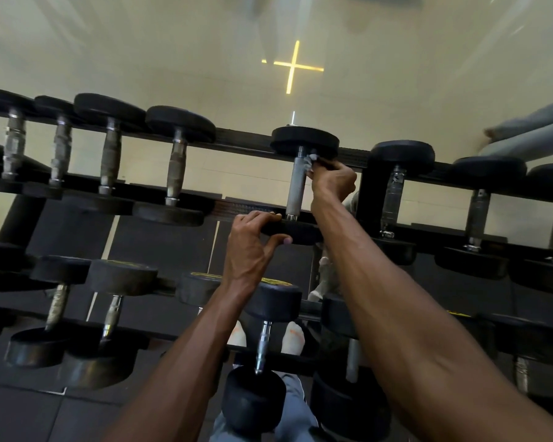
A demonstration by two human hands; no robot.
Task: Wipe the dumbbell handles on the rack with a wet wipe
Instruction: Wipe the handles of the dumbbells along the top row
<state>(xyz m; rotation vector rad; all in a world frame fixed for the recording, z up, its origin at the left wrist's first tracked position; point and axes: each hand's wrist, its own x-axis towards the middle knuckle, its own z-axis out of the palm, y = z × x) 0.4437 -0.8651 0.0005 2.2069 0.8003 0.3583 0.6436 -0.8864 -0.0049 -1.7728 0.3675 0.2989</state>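
Note:
A black two-tier rack [355, 156] holds rows of black dumbbells with metal handles. At the middle of the upper tier lies one dumbbell with a smooth grey handle [296, 186]. My right hand [331, 180] pinches a small white wet wipe [310, 161] against the far end of that handle, just under the far head [304, 140]. My left hand [253, 240] grips the near head [296, 231] of the same dumbbell, fingers on top and thumb underneath.
More dumbbells lie left [176, 161] and right [396, 183] on the upper tier, and several on the lower tier [264, 339]. A mirror wall stands behind the rack. My feet in white socks [292, 338] show below on the dark floor.

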